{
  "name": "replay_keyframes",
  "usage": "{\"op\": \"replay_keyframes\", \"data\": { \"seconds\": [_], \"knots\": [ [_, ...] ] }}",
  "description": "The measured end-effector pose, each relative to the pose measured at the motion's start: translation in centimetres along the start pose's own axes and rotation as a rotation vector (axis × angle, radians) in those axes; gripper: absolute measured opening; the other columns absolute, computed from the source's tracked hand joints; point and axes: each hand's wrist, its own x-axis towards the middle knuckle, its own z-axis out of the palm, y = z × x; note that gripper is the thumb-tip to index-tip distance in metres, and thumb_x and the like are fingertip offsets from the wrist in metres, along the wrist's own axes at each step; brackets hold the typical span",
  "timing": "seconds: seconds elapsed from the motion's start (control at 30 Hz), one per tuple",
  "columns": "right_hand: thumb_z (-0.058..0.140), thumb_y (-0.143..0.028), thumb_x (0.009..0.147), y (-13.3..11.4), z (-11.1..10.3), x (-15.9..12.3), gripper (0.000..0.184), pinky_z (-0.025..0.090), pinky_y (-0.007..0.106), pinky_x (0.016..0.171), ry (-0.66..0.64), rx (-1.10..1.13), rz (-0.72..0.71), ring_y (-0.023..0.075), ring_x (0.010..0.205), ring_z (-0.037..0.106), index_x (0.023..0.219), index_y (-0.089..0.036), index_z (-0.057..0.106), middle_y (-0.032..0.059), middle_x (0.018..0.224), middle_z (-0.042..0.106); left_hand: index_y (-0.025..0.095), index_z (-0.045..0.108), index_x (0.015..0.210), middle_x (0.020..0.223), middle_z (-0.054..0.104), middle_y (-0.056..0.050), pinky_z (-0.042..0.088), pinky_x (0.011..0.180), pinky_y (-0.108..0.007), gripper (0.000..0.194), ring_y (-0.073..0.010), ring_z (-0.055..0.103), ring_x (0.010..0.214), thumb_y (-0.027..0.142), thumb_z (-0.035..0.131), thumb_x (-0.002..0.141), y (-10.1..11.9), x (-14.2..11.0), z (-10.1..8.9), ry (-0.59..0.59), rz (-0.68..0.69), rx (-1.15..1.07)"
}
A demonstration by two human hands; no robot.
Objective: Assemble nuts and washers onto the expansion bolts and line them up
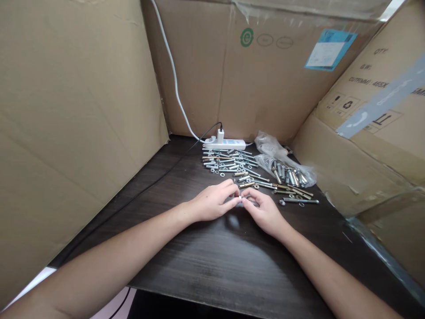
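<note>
My left hand (215, 202) and my right hand (265, 213) meet above the dark table, thumbs and forefingers pinched together. A tiny pale piece (240, 199) shows between the fingertips; its kind is too small to make out, and the fingers cover most of it. Just beyond my hands lie bolts and metal sleeves, among them a brassy sleeve (247, 185). Loose nuts and washers, such as a washer (222, 174), are scattered between them. Off to the right of my right hand rests a long bolt (300, 201) with a ring (301, 204) beside it.
A white power strip (229, 144) with a plugged-in charger (220, 135) stands at the back. Its black cable (159, 177) runs across the table's left side. Clear plastic bags (270, 146) hold more metal sleeves (288, 174). Cardboard walls (265, 88) enclose the table (212, 266) on three sides.
</note>
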Motion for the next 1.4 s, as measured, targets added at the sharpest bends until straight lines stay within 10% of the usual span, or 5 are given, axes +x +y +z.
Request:
{"op": "replay_keyframes", "data": {
  "seconds": [1.4],
  "knots": [
    [0.049,-0.034,0.085,0.24,-0.04,0.09,0.018,0.034,0.025,0.058,-0.023,0.026,-0.011,0.0111,0.059,0.043,0.084,-0.017,0.056,-0.0021,0.065,0.051,0.021,0.046,0.103,0.098,0.052,-0.002,0.043,0.072,-0.026,0.013,-0.014,0.053,0.081,0.028,0.042,0.093,0.36,-0.13,0.06,-0.027,0.022,0.007]
  ]
}}
